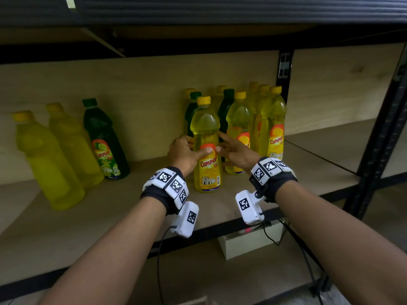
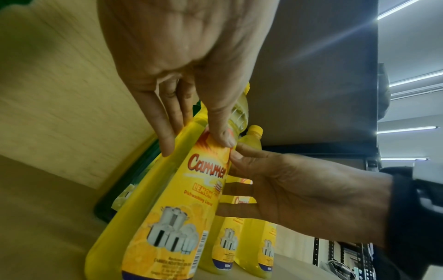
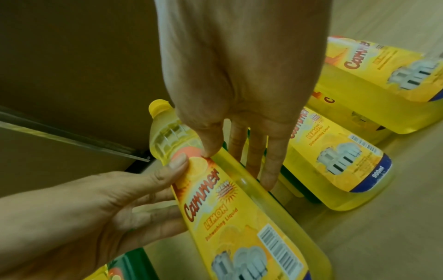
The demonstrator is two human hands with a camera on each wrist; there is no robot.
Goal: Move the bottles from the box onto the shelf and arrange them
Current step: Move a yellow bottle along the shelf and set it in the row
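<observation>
A yellow Cammer lemon bottle [image 1: 207,137] stands upright on the wooden shelf [image 1: 88,227], near its front. My left hand [image 1: 199,145] holds its left side, thumb on the front label and fingers round the back. My right hand [image 1: 221,142] holds the right side the same way, with its thumb beside the left thumb. In the left wrist view the left hand [image 2: 195,145] pinches the bottle [image 2: 167,217] at the label top. In the right wrist view the right hand [image 3: 237,166] lies along the bottle [image 3: 239,217] with fairly straight fingers. The box is out of view.
Several yellow and dark green bottles [image 1: 273,124] stand packed just behind and to the right, against a black post [image 1: 284,69]. To the left stand a green bottle [image 1: 105,137] and two yellow ones [image 1: 48,159]. A black upright [image 1: 374,139] bounds the shelf on the right.
</observation>
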